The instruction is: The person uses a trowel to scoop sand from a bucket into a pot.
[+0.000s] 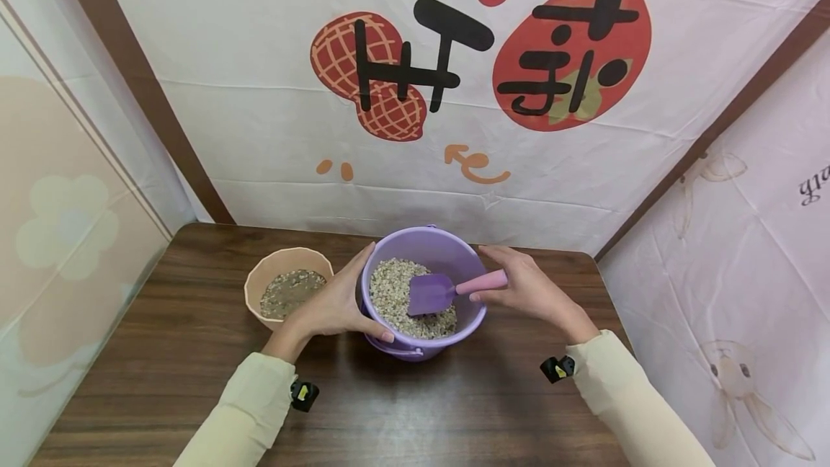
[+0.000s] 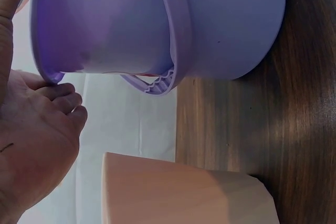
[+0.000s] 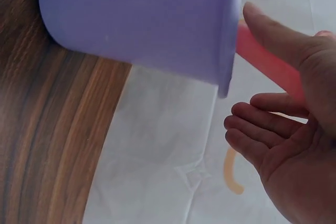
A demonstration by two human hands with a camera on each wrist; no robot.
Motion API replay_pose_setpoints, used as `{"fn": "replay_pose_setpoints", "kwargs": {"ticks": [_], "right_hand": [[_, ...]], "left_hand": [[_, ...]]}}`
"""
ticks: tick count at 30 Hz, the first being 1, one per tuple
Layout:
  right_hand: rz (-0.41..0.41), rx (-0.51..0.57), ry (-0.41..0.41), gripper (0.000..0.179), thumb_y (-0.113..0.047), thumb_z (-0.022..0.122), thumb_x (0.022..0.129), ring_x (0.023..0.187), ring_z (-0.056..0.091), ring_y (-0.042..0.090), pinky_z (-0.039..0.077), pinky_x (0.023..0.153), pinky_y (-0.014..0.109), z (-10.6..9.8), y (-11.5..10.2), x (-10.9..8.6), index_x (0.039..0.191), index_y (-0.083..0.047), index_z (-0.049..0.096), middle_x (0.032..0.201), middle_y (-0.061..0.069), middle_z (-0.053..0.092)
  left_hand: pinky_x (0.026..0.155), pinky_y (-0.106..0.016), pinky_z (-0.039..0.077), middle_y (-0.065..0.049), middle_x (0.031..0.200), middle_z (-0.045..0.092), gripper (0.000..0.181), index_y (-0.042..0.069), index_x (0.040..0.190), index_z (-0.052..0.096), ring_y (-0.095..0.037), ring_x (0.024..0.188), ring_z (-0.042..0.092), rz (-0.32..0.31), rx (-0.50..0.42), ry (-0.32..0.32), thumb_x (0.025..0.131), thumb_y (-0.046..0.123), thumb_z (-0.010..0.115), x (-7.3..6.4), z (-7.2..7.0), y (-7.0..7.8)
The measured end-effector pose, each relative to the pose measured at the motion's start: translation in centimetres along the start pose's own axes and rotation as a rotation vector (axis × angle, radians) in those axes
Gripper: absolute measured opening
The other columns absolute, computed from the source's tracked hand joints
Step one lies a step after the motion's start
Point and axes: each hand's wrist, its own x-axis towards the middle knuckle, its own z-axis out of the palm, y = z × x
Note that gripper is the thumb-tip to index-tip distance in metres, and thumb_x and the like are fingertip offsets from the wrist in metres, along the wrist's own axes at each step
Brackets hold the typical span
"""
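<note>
A purple bucket (image 1: pixel 447 243) stands on the table, holding pale, coarse gravel-like grains (image 1: pixel 395 294). On the grains rests a small shovel (image 1: pixel 431 294) with a purple blade; its pink handle (image 1: pixel 483 282) leans over the right rim. My left hand (image 1: pixel 333 301) spreads around the bucket's left side, thumb at the front, and its fingertips touch the rim in the left wrist view. My right hand (image 1: pixel 528 287) is beside the right rim, fingers extended. The handle's end lies between its thumb and fingers (image 3: pixel 262 124), which do not close round it.
Left of the bucket, a peach faceted bowl (image 1: pixel 259 276) holds brownish, wet-looking grains; my left wrist passes close to it. Behind the brown wooden table (image 1: pixel 402 409) hangs a printed white cloth (image 1: pixel 259 135). The bucket's carrying handle (image 2: pixel 176 24) hangs down on its side.
</note>
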Motion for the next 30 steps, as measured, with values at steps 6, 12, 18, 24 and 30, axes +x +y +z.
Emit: {"fn": "replay_pose_setpoints", "kwargs": {"ticks": [6, 12, 18, 24, 30], "right_hand": [[-0.028, -0.05, 0.013, 0.083, -0.031, 0.091, 0.077, 0.128, 0.057, 0.031, 0.048, 0.105, 0.047, 0.2, -1.0, 0.1, 0.142, 0.004, 0.054, 0.14, 0.016, 0.06], [-0.072, -0.061, 0.012, 0.064, -0.025, 0.091, 0.077, 0.112, 0.066, 0.031, 0.054, 0.095, 0.046, 0.5, -1.6, 0.1, 0.129, 0.002, 0.066, 0.121, 0.015, 0.07], [-0.056, -0.049, -0.002, 0.039, -0.021, 0.091, 0.077, 0.093, 0.072, 0.02, 0.059, 0.081, 0.038, 0.6, -2.1, 0.0, 0.109, -0.004, 0.077, 0.102, 0.007, 0.076], [-0.031, 0.018, -0.009, 0.021, -0.015, 0.091, 0.077, 0.083, 0.07, 0.008, 0.058, 0.072, 0.028, 0.6, -2.3, 0.1, 0.097, -0.015, 0.082, 0.091, -0.004, 0.077], [-0.007, 0.061, 0.008, 0.02, -0.01, 0.089, 0.078, 0.08, 0.07, 0.008, 0.058, 0.066, 0.025, 0.7, -2.5, 0.0, 0.097, -0.014, 0.083, 0.091, -0.003, 0.077]], "left_hand": [[0.121, -0.054, 0.019, -0.017, 0.168, 0.012, 0.154, 0.005, 0.163, 0.007, -0.033, 0.151, 0.017, 0.005, -0.011, 0.003, 0.049, 0.044, 0.103, 0.0, 0.0, -0.1], [0.121, -0.054, 0.02, -0.016, 0.168, 0.013, 0.154, 0.005, 0.163, 0.008, -0.033, 0.151, 0.018, 0.008, -0.011, 0.006, 0.049, 0.044, 0.103, 0.0, 0.0, -0.1], [0.121, -0.054, 0.019, -0.016, 0.167, 0.014, 0.154, 0.005, 0.163, 0.008, -0.033, 0.151, 0.019, 0.012, -0.021, 0.006, 0.049, 0.044, 0.103, 0.0, 0.0, -0.2], [0.12, -0.056, 0.021, -0.018, 0.167, 0.015, 0.153, 0.006, 0.163, 0.007, -0.034, 0.15, 0.021, 0.024, -0.039, 0.006, 0.05, 0.044, 0.102, 0.0, 0.1, -0.2], [0.12, -0.057, 0.021, -0.015, 0.167, 0.018, 0.152, 0.009, 0.164, 0.008, -0.033, 0.149, 0.023, 0.032, -0.053, 0.006, 0.05, 0.045, 0.102, 0.0, 0.1, -0.2]]}}
